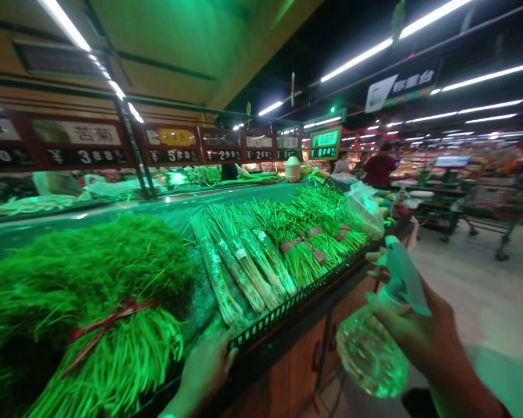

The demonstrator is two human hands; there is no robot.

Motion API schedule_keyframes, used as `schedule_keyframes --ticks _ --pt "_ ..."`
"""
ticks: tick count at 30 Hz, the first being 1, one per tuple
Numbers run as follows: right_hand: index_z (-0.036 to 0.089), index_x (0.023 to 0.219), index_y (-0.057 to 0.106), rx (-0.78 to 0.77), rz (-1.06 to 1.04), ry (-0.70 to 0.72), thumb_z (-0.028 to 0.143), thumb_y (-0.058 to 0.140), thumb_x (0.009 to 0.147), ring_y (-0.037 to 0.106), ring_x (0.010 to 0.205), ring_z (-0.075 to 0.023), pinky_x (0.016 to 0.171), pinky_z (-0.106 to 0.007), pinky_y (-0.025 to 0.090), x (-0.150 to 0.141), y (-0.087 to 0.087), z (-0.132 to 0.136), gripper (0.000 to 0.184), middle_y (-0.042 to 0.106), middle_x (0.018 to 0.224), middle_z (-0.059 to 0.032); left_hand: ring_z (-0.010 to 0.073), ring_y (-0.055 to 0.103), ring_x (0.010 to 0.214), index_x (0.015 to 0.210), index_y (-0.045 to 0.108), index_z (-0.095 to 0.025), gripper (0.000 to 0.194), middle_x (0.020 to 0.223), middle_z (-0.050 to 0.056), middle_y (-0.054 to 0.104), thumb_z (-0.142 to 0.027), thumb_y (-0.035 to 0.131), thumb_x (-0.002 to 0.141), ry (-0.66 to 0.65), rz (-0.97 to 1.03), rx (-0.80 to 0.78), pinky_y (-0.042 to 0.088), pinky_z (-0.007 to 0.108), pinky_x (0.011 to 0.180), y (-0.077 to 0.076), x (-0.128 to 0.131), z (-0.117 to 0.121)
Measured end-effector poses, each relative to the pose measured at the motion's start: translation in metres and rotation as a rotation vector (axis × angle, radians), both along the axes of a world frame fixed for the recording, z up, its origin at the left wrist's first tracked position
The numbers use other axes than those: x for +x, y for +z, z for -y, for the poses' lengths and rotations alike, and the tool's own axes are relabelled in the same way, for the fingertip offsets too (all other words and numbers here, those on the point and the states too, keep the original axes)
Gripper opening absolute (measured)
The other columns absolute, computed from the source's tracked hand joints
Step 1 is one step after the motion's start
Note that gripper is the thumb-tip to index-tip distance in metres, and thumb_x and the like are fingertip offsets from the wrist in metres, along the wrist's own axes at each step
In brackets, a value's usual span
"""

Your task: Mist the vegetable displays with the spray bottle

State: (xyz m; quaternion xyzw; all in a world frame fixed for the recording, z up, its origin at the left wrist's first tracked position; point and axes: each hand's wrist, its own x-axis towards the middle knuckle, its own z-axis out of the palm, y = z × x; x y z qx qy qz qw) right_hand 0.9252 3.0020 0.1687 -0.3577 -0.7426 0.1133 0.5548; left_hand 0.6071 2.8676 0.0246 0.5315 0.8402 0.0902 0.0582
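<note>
My right hand (412,322) grips a clear spray bottle (372,351) by its pale green trigger head (403,273), nozzle aimed at the vegetable display. My left hand (204,366) rests on the front edge of the display, touching the black mesh rim (283,310) beside wrapped bundles of green onions (237,267). A big bunch of fine-leaved greens tied with a red band (91,302) lies at the left. Tied bundles of chives (307,232) lie further right.
Price signs (87,145) hang along the back of the counter. A wooden cabinet front (305,360) sits below the display. A clear plastic bag (366,209) lies at the counter's far end. A person in red (379,168) stands beyond. Shopping carts (483,220) stand in the aisle at right.
</note>
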Motion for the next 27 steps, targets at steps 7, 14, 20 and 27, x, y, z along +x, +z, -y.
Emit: schedule_keyframes --ticks 7,14,20,27 --pt "0.02 0.121 0.064 -0.128 -0.117 -0.165 0.046 0.063 0.07 0.069 0.095 -0.0267 0.082 -0.037 0.053 0.0 0.018 -0.001 0.057 0.071 0.102 -0.0074 0.0276 0.065 0.113 0.119 0.065 -0.019 0.038 0.119 0.01 0.071 -0.025 0.037 0.095 -0.029 -0.025 0.003 0.051 0.044 0.097 -0.001 -0.001 -0.002" --pt "0.022 0.121 0.064 -0.168 -0.122 -0.262 0.053 0.065 0.061 0.07 0.09 -0.0343 0.085 -0.05 0.051 0.016 0.019 -0.04 0.068 0.074 0.093 -0.0088 0.0266 0.066 0.108 0.114 0.067 -0.019 0.037 0.113 0.009 0.072 -0.025 0.035 0.095 -0.044 -0.023 0.011 0.051 0.044 0.095 -0.005 -0.004 0.0" --pt "0.02 0.102 0.069 -0.168 -0.125 -0.361 0.047 0.064 0.06 0.07 0.085 -0.0318 0.088 -0.049 0.051 0.02 0.026 -0.065 0.05 0.072 0.089 -0.0085 0.0272 0.066 0.107 0.11 0.067 -0.02 0.035 0.111 0.009 0.072 -0.023 0.037 0.094 -0.056 -0.012 0.012 0.051 0.044 0.094 -0.004 -0.005 -0.001" --pt "0.022 0.125 0.064 -0.225 -0.143 -0.269 0.051 0.069 0.06 0.072 0.085 -0.0366 0.088 -0.056 0.052 0.017 0.016 -0.056 0.072 0.074 0.091 -0.0091 0.0302 0.065 0.107 0.108 0.068 -0.02 0.034 0.11 0.01 0.072 -0.024 0.038 0.092 -0.019 -0.013 0.015 0.052 0.047 0.091 0.0 -0.001 -0.002"
